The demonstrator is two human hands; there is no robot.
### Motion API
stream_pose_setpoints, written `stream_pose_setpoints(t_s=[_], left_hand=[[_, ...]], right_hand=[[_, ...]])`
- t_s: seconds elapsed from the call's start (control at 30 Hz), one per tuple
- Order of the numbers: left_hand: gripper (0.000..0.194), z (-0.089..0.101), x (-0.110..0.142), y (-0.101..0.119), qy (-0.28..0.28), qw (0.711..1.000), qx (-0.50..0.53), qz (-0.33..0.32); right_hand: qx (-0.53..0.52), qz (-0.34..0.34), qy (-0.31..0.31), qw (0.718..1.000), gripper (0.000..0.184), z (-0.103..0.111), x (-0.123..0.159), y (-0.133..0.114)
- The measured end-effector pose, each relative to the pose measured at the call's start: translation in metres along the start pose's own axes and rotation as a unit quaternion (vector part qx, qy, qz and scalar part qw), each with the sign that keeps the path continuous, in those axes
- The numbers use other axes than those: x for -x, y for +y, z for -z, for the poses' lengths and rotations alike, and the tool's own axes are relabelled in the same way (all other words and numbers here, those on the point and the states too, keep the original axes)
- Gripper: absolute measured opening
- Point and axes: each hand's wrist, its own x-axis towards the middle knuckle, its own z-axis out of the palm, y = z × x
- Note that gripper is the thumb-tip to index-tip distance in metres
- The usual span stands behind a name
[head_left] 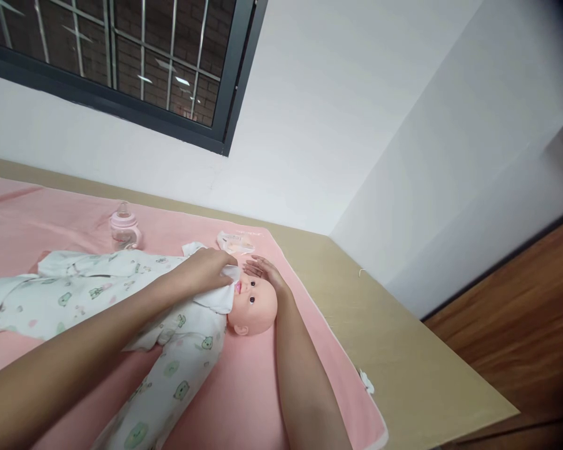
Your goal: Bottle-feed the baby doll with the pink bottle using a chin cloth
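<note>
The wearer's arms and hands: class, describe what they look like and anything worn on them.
Both are human and bare: no sleeve, glove, watch or bracelet shows on the left hand, the right hand or either visible forearm. Nail detail is too small to judge.

Your left forearm (98, 340) is bare along all of the length you can see, a long, smooth shape that tapers to a slim wrist. Your right forearm (303, 369) is bare too, slender and evenly rounded, narrowing below the hand. Your left hand (211, 270) and right hand (268, 275) are both uncovered, with slim fingers (254, 265). You can make out nails on the right one, though they're too small to judge their finish.
</note>
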Motion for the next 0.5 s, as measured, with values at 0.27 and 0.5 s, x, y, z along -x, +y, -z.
stream_pose_setpoints(t_s=[0.27,0.5], left_hand=[[0.018,-0.0082,-0.0041,-0.0054,0.032,0.999,0.027,-0.005],[0.020,-0.0079,-0.0064,-0.0029,0.031,0.998,0.047,0.005]], right_hand=[[0.014,-0.002,0.000,1.000,0.035,0.0028,-0.0057,-0.0010],[0.009,-0.003,0.001,1.000,0.033,0.0045,-0.0071,0.0004]])
